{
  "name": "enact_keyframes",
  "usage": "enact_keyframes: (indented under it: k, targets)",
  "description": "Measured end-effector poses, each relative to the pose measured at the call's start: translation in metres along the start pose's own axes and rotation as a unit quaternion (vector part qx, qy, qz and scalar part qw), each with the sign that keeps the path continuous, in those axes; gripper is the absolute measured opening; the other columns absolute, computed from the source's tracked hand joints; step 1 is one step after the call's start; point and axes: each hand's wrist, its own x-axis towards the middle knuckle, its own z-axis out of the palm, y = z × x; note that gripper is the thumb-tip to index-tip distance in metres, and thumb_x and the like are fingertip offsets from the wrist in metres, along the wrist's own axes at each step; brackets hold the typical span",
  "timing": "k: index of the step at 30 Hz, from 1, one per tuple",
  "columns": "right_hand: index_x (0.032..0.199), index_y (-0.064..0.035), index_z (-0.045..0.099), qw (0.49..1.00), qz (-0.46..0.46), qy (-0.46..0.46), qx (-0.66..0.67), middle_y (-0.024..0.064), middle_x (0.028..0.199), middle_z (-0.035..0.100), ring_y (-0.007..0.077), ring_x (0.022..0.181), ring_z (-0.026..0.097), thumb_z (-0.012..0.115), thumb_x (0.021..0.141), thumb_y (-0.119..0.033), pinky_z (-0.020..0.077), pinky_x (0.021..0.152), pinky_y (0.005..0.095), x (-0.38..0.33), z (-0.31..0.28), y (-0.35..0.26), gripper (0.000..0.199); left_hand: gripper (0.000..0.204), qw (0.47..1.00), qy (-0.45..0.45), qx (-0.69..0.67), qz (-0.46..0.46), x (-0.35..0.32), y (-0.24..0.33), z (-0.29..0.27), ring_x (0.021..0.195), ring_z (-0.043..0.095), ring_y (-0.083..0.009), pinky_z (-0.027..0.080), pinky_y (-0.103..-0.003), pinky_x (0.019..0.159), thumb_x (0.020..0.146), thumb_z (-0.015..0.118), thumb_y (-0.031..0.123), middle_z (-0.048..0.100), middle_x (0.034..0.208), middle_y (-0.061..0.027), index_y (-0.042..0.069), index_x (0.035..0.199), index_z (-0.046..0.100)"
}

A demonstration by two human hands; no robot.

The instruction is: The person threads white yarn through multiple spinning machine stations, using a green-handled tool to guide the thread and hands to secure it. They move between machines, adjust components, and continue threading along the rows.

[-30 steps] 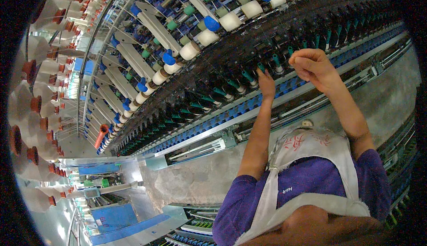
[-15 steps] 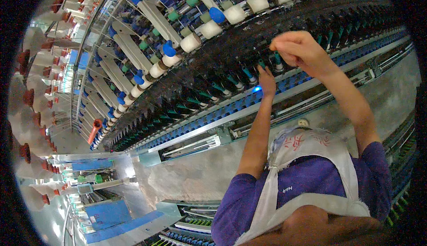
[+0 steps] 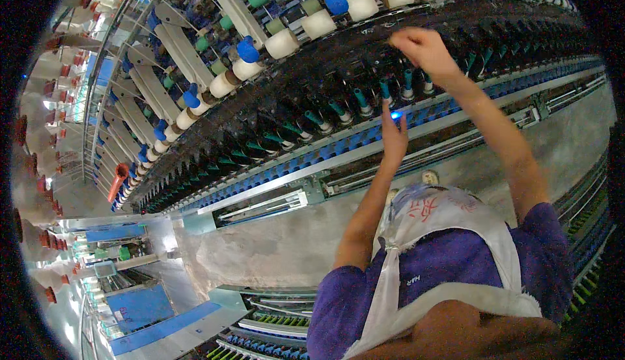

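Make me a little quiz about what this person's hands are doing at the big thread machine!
1. True or false: the left hand reaches higher up the machine than the right hand.
2. Pick one: the person's shirt is A purple, B orange, C yellow.
3. Fill the gap: the left hand, fingers straight, points up at a row of ____-coloured spindle tubes.

Key: 1 false, the right hand is higher, bunched shut near the white yarn rolls. 2 A. 3 teal.
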Motion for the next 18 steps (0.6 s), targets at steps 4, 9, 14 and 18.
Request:
enact_keyframes:
  k: [4,9,14,18]
  targets:
    - [0.082,-0.0036,0.065,0.977,0.188,-0.008,-0.104,0.0108,0.078,0.065,0.0204,0.074,0.060,0.061,0.081,-0.025,0.0457,0.071,0.0343,-0.054,0.025,0.096,0.022,0.054,0.994,-0.028,-0.031,-0.099,-0.038,-0.014,-0.009,0.120,0.036,-0.0383,0.031,-0.041,0.097,0.089,0.049,0.019,0.033,0.132,-0.0245,-0.001,0.133,0.025]
    - [0.082,-0.0003,0.063,0.952,0.110,-0.200,-0.202,0.0121,0.074,0.062,0.0171,0.074,0.059,0.060,0.078,-0.016,0.0453,0.066,0.0315,-0.053,0.038,0.064,0.017,0.055,0.998,0.047,0.025,-0.028,-0.023,-0.023,-0.020,0.120,0.034,-0.0374,0.029,-0.043,0.099,0.091,0.046,0.016,0.026,0.137,-0.0241,0.001,0.136,0.019]
    - [0.073,-0.0044,0.056,0.796,-0.290,0.016,-0.531,0.0131,0.064,0.055,0.0311,0.063,0.057,0.056,0.075,-0.012,0.0461,0.055,0.0414,0.040,-0.017,-0.081,0.008,0.059,0.995,0.071,0.011,-0.062,0.032,-0.013,-0.026,0.128,0.027,-0.0358,0.024,-0.043,0.103,0.092,0.042,0.013,0.013,0.143,-0.0219,0.003,0.140,0.008]
    - [0.067,-0.0005,0.057,0.742,-0.153,0.008,-0.653,0.0186,0.071,0.059,0.0344,0.063,0.058,0.057,0.074,-0.016,0.0438,0.052,0.0446,0.103,-0.017,-0.132,0.016,0.058,0.989,0.112,-0.062,-0.068,0.064,-0.015,-0.023,0.129,0.024,-0.0350,0.022,-0.042,0.104,0.091,0.045,0.012,0.020,0.141,-0.0227,0.003,0.138,0.013]
